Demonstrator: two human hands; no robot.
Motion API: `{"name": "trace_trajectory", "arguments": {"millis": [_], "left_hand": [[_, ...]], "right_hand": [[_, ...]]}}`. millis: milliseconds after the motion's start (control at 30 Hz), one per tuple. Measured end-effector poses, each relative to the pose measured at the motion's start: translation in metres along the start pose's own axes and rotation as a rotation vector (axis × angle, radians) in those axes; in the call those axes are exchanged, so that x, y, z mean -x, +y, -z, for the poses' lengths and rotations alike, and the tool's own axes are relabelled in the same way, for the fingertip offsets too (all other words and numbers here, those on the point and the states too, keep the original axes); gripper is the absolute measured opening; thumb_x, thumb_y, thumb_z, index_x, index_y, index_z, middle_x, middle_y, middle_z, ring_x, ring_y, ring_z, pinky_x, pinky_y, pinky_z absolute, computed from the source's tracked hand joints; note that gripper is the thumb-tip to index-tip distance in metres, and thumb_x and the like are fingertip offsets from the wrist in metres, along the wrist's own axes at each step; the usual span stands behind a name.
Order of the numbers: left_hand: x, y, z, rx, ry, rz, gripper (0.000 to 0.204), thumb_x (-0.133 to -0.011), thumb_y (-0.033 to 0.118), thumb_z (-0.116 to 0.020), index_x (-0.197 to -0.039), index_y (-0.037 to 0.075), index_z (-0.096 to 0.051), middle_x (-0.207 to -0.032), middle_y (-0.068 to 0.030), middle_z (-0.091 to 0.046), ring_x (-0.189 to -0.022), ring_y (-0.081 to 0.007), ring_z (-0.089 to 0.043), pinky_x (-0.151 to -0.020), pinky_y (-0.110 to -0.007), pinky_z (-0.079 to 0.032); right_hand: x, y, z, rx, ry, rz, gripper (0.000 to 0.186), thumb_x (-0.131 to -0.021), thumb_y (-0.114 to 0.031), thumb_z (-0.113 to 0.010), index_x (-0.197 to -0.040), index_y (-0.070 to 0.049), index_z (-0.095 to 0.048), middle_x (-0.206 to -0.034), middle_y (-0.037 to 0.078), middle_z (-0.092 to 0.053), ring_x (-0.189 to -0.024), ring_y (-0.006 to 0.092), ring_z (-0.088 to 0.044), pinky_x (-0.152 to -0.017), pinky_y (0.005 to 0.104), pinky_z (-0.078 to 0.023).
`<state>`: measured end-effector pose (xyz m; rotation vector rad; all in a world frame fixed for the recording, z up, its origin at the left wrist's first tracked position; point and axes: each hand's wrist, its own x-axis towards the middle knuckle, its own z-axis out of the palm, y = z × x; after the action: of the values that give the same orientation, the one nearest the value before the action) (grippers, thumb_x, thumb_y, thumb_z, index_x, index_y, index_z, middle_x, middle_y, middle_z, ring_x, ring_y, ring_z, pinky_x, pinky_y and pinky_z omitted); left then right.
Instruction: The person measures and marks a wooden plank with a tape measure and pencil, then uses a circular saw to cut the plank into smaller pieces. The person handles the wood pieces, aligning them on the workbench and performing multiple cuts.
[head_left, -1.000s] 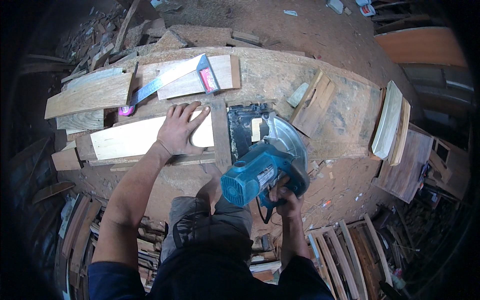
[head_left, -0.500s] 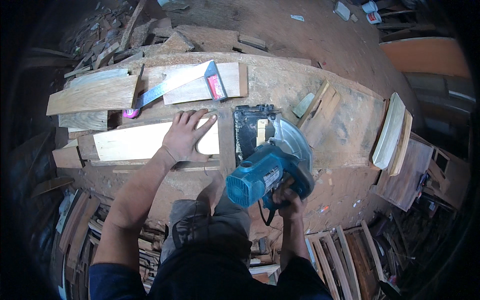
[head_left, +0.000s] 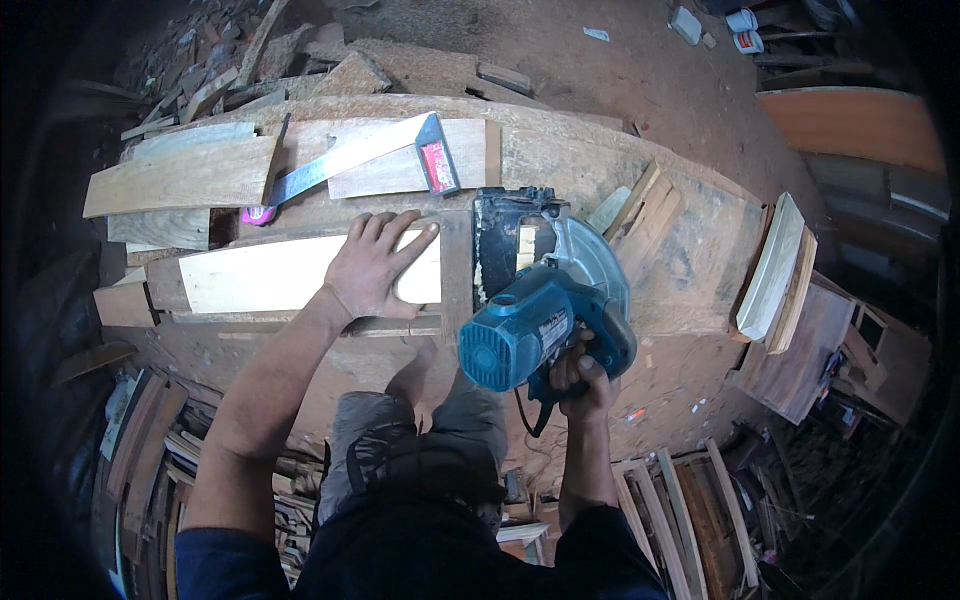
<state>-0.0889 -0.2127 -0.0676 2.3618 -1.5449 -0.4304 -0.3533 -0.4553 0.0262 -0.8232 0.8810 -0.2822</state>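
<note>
My left hand [head_left: 378,262] lies on a pale board [head_left: 260,272] with its fingers spread, pressing on the board's right part. Across the board's right end runs a narrow dark wooden strip [head_left: 457,262]. My right hand [head_left: 580,378] is wrapped round the rear handle of a teal circular saw [head_left: 520,325]. The saw's black base plate [head_left: 492,245] sits just right of the strip, along its edge. The saw's housing hides its blade and part of the wood beneath.
A try square [head_left: 360,158] with a metal blade lies across a short board beyond my left hand, near a pink tape measure [head_left: 257,215]. Stacked boards [head_left: 180,185] are at the left of the workbench [head_left: 690,240]. Offcuts [head_left: 772,270] stand at its right end; scrap wood litters the floor.
The saw and my right hand have moved forward, away from me, along the dark strip. My left hand stays in place on the board.
</note>
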Motion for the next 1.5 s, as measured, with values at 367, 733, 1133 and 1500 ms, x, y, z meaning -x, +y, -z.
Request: {"name": "trace_trajectory", "arguments": {"millis": [367,733,1133,1500], "left_hand": [[-0.001,0.007,0.007,-0.008,-0.112,0.075,0.118,-0.064,0.066,-0.077,-0.163,0.014,-0.039,-0.155,-0.0192,-0.043,-0.137,-0.0397,-0.044,-0.119,-0.054,-0.031],[-0.001,0.012,0.009,-0.023,-0.082,0.081,0.12,-0.062,0.068,-0.077,-0.163,0.015,-0.039,-0.155,-0.0204,-0.045,-0.133,-0.0419,-0.046,-0.116,-0.053,-0.035],[0.0,0.012,0.004,-0.033,-0.089,0.11,0.131,-0.052,0.063,-0.084,-0.165,0.018,-0.036,-0.156,-0.0182,-0.043,-0.138,-0.0418,-0.043,-0.12,-0.054,-0.032],[-0.002,0.01,-0.002,-0.043,-0.021,0.058,0.129,-0.051,0.065,-0.083,-0.161,0.012,-0.042,-0.151,-0.0211,-0.046,-0.133,-0.0425,-0.046,-0.115,-0.055,-0.034]], "right_hand": [[-0.023,-0.008,-0.019,0.026,-0.058,0.077,0.034,-0.091,-0.015,-0.071,-0.119,-0.004,-0.055,-0.068,0.002,-0.049,-0.05,0.0144,-0.048,-0.048,0.0314,-0.044],[-0.043,-0.019,-0.019,-0.053,-0.177,-0.027,0.03,-0.089,-0.006,-0.069,-0.117,-0.001,-0.057,-0.071,0.005,-0.053,-0.057,0.018,-0.055,-0.054,0.0359,-0.047],[0.052,0.023,0.057,-0.002,-0.214,-0.081,0.035,-0.085,-0.007,-0.073,-0.115,-0.002,-0.056,-0.077,0.007,-0.059,-0.061,0.0196,-0.058,-0.061,0.038,-0.05],[0.048,0.023,0.054,-0.084,-0.246,-0.097,0.032,-0.087,-0.008,-0.073,-0.112,-0.003,-0.055,-0.077,0.008,-0.058,-0.061,0.0197,-0.057,-0.061,0.0367,-0.047]]}}
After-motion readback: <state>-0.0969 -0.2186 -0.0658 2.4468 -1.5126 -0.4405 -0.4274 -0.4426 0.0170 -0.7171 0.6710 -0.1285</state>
